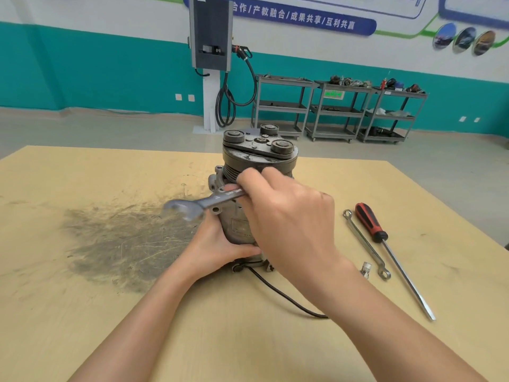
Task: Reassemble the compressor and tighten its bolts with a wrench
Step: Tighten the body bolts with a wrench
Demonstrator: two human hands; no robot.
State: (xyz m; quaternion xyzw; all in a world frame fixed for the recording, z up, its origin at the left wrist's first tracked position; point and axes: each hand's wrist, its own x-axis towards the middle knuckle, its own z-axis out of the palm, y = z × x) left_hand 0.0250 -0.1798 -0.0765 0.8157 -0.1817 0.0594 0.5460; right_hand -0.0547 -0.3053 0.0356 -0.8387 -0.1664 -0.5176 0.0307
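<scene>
Tightening is under way: your right hand (289, 216) grips the wrench (203, 202), left hand (220, 241) clasps the upright compressor (256, 161) mid-tabletop; next, reseat the wrench squarely.

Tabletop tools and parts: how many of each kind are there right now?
Wrenches: 2, an open-end wrench in the right hand and a ring wrench lying flat
Screwdriver: 1
Compressor: 1
Small metal socket: 1
Total: 5

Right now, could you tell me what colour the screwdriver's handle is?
Red with black sections, seen in the head view: the screwdriver lies on the table, right of the compressor.
</scene>
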